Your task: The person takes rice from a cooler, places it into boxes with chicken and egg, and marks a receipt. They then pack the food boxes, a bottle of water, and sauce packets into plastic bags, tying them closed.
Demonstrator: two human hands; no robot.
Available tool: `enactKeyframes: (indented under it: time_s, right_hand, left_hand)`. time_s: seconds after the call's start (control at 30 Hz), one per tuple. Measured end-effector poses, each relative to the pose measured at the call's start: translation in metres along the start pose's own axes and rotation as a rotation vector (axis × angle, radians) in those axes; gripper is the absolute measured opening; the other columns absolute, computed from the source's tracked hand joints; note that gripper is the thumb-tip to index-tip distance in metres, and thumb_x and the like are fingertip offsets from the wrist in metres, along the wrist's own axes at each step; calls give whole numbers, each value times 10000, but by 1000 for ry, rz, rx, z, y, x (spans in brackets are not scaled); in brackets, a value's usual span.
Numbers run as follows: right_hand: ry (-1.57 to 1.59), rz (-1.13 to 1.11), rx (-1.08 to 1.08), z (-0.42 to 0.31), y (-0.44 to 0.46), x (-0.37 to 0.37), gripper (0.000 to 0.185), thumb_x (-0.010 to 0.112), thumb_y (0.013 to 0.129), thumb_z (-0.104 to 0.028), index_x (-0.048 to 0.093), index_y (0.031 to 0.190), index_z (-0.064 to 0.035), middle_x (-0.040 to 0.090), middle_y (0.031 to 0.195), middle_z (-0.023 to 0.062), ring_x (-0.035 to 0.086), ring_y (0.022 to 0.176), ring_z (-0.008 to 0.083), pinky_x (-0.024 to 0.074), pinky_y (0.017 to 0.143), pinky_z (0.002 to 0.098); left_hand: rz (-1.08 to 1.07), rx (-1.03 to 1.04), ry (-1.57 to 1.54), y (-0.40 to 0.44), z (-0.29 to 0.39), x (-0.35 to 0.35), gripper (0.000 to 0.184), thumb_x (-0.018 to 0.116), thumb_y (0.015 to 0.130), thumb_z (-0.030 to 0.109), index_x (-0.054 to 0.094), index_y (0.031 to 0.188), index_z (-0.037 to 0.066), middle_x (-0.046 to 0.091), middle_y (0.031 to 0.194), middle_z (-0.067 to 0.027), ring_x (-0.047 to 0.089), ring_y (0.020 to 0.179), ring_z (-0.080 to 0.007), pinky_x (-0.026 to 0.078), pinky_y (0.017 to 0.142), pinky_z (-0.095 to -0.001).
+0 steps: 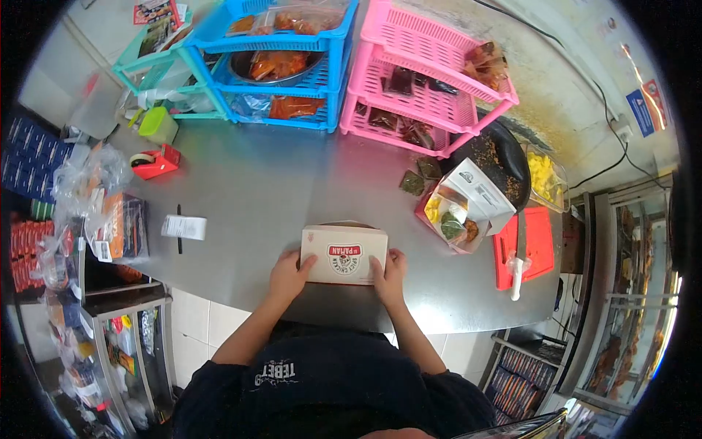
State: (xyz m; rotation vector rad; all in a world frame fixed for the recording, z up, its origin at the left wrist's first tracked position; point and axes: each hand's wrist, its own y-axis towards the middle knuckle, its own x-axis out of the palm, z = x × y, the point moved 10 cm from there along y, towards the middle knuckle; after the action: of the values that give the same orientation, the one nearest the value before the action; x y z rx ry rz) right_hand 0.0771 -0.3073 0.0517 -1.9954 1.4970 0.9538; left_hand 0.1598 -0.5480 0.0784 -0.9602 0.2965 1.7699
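Note:
A cream cardboard food box with a red and black chicken logo sits at the near edge of the steel table, its lid down. My left hand grips its left side, thumb on the top. On the right side, my right hand holds it in the same way. A dark gap shows along the box's far edge. Farther right stands a second food box with its lid up; yellow pieces, a green leaf-wrapped item and a brown fried piece lie inside it.
Blue rack and pink rack stand at the back with bagged food. On the right are a black pan, a red cutting board and a knife. A receipt and red tape dispenser lie left.

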Motion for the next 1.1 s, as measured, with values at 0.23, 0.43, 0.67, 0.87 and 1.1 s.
enactKeyframes:
  time_s: [0.23,0.43,0.67,0.87,1.1]
  right_hand:
    - [471,-68,-66,-39,-1,-36,440,568,866,-197,475,1263,-32,465,1181,200,494,1078,308,426,886,411]
    - [521,-53,238,-27,18,-42,410,516,856,-70,458,1259,-28,498,1094,173,520,1029,258,444,850,319]
    - [143,223,-309,-32,53,-13,277,591,806,-40,493,1065,-40,480,962,157,607,813,256,498,698,313]
    - [572,84,-137,-51,80,-17,394,721,714,-111,441,973,-15,475,941,131,517,869,274,425,761,381]
    - [56,808,105,23,185,-182,365,651,765,-162,477,1036,10,546,935,225,531,873,409,431,773,454]
  left_hand:
    - [187,266,-579,-18,17,-23,385,564,877,225,509,1187,2,454,1223,-197,550,987,-333,481,782,-368]
    - [315,211,-253,7,36,-44,306,573,854,152,539,1127,18,447,1226,-159,532,1004,-312,471,772,-370]
    - [363,619,-156,35,45,-5,175,618,820,152,621,975,69,523,1092,-116,560,915,-300,470,713,-351]
    - [249,428,-165,28,-6,-27,172,665,777,120,636,936,61,566,869,-93,570,792,-255,450,628,-309]
    - [506,573,357,44,32,-102,294,646,784,123,589,1069,79,542,1043,-113,507,1010,-279,396,843,-368]
